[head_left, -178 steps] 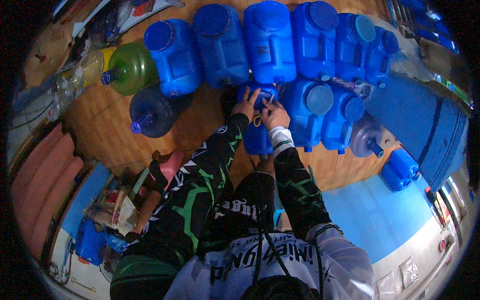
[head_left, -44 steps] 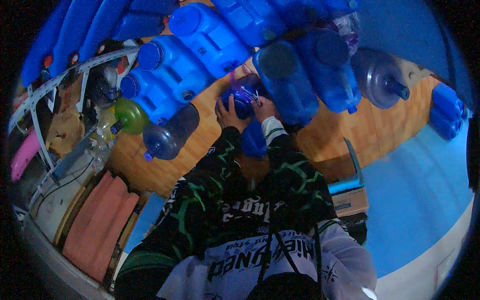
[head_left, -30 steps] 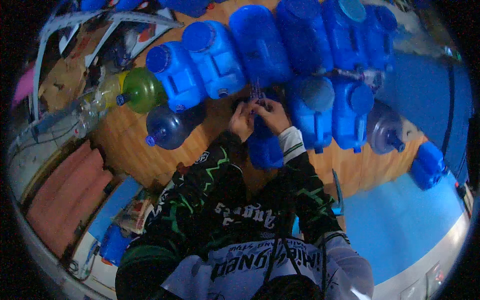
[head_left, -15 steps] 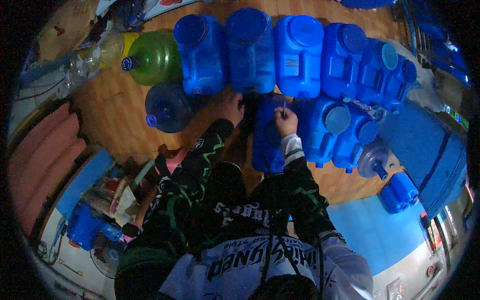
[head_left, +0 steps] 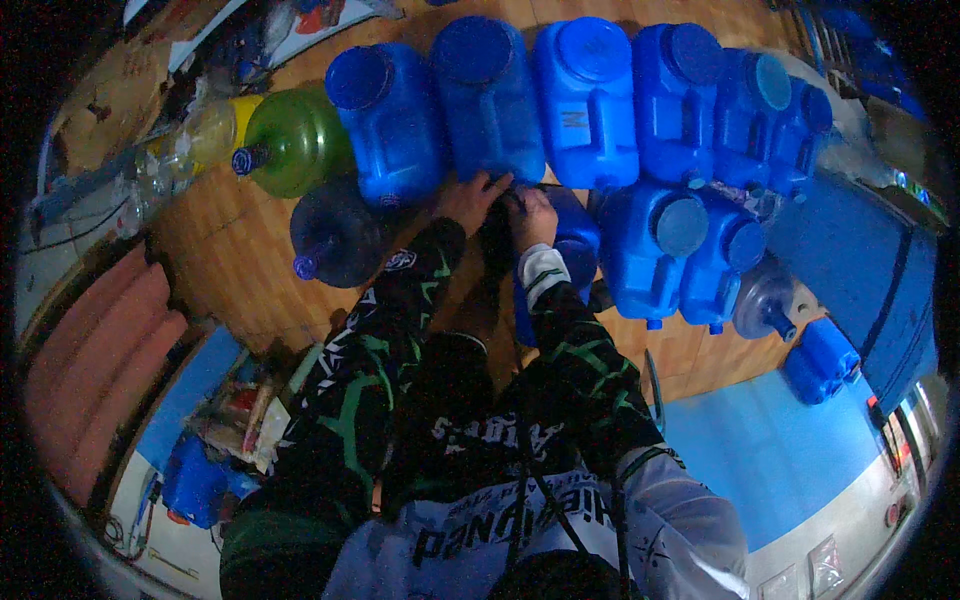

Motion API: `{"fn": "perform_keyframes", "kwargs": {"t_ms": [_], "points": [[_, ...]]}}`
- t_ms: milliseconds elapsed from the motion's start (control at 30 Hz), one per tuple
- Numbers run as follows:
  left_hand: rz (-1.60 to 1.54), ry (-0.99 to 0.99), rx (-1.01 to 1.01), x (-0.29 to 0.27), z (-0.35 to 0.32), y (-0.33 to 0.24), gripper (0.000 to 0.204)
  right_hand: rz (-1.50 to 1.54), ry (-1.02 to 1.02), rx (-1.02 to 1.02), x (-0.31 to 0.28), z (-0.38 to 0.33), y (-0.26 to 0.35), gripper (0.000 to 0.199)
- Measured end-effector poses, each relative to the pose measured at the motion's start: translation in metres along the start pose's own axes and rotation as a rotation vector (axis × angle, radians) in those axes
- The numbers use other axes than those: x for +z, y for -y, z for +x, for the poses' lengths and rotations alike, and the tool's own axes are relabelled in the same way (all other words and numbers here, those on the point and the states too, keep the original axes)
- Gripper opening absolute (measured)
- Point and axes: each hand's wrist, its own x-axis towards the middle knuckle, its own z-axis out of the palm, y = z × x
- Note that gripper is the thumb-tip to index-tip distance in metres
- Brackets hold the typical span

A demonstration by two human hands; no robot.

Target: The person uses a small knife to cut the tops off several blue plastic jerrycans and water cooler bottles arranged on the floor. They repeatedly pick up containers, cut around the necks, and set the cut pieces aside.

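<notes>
My left hand [head_left: 468, 204] is at the lower end of a tall blue water jug [head_left: 482, 105], its fingers bent in against the jug where the spout would be. Beside it, almost touching, my right hand [head_left: 534, 220] is closed with the fingertips together at the same spot. Something small and dark sits at those fingertips, too dim to name. Another blue jug [head_left: 575, 240] lies partly beneath my right wrist and sleeve. To the left of the worked jug is one more blue jug [head_left: 390, 125]; a lighter blue jug [head_left: 590, 110] stands to its right.
Several more blue jugs [head_left: 675, 100] continue the row rightward. A green round bottle [head_left: 300, 145] and a dark round bottle [head_left: 338, 235] lie at left on the wood-patterned floor [head_left: 215, 235]. A clear bluish bottle [head_left: 765, 300] and a small blue container [head_left: 820, 360] are at right.
My right hand, which held up a thin small item, has moved left and forward to the jug's lower end beside my left hand. The view has shifted slightly.
</notes>
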Motion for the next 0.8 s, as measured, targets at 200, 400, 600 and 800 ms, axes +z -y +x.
{"fn": "perform_keyframes", "kwargs": {"t_ms": [200,400,600,800], "points": [[-0.105,-0.017,0.081,-0.001,0.006,0.010,0.049,-0.004,-0.026,0.034,0.010,-0.008,0.001,0.009],[-0.245,-0.125,0.103,0.003,0.001,0.014,0.050,0.095,-0.157,0.127,0.016,-0.002,0.006,0.015],[-0.369,-0.204,0.044,0.020,0.001,0.009,0.051,0.215,-0.147,0.389,0.023,0.002,0.003,0.017],[-0.501,-0.352,-0.076,0.032,-0.002,0.003,0.040,0.326,-0.248,0.597,0.055,-0.001,-0.010,0.014]]}}
